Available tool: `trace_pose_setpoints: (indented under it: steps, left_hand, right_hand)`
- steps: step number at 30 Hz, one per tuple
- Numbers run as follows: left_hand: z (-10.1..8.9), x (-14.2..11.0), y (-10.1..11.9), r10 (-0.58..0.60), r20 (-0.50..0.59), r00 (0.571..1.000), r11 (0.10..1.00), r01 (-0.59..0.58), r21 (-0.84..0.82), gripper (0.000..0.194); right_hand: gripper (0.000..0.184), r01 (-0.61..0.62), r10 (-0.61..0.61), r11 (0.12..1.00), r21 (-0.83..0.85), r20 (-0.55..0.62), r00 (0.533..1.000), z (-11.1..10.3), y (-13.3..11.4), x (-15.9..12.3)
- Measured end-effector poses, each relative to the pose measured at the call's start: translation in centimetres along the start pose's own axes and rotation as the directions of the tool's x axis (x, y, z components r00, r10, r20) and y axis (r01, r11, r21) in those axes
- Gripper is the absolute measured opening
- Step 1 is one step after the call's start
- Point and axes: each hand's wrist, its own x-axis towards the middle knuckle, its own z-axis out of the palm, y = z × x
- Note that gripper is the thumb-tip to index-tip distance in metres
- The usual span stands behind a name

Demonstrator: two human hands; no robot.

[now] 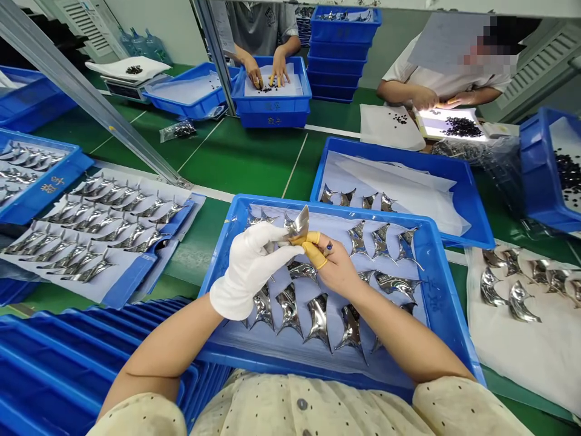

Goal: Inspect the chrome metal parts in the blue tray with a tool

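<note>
My left hand (254, 263), in a white glove, is closed on a shiny curved metal part (299, 224). Yellow finger cots cover the thumb and a finger of my right hand (333, 260), which pinches the lower end of that same part. Both hands are above a blue tray (454, 315) lined with white paper. Inside it lie several similar pointed metal parts (319, 318) in rows, some of them hidden behind my hands and forearms.
Left, more metal parts (86, 230) lie in rows on paper. Another blue tray (476, 212) stands behind mine, and loose parts (521, 300) rest on paper at right. Stacked blue trays (68, 369) fill the lower left. Two co-workers (261, 30) sort small dark pieces opposite.
</note>
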Motion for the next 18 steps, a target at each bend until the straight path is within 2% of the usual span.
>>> trace_pose_setpoints:
  steps: [4, 8, 10, 12, 15, 18]
  left_hand:
    - [0.2, -0.2, -0.2, -0.156, 0.001, 0.988, 0.987, 0.156, -0.027, 0.016]
    - [0.4, -0.3, -0.9, -0.29, -0.024, 0.957, 0.957, 0.29, -0.031, 0.02]
    - [0.4, -0.3, -1.2, -0.332, -0.019, 0.943, 0.94, 0.33, -0.089, 0.022]
    - [0.5, -0.3, -1.3, -0.373, -0.031, 0.927, 0.915, 0.362, -0.179, 0.033]
    - [0.8, -0.1, -1.3, -0.486, -0.079, 0.871, 0.837, 0.437, -0.33, 0.056]
    - [0.9, 0.0, -1.4, -0.584, -0.082, 0.808, 0.772, 0.521, -0.363, 0.064]
  right_hand:
    - [0.039, -0.003, 0.003, 1.0, -0.013, 0.013, 1.0, 0.1, -0.3, -0.3]
    - [0.032, 0.03, -0.03, 0.994, -0.106, 0.0, 1.0, 0.0, -0.7, -0.6]
    - [0.029, 0.079, -0.077, 0.981, -0.175, 0.017, 0.997, 0.0, -1.0, -0.7]
    - [0.026, 0.169, -0.158, 0.954, -0.25, 0.062, 0.985, 0.1, -1.2, -0.9]
    - [0.022, 0.292, -0.276, 0.896, -0.335, 0.095, 0.956, 0.4, -1.5, -1.1]
    - [0.021, 0.273, -0.281, 0.899, -0.343, 0.026, 0.959, 0.4, -1.5, -1.0]
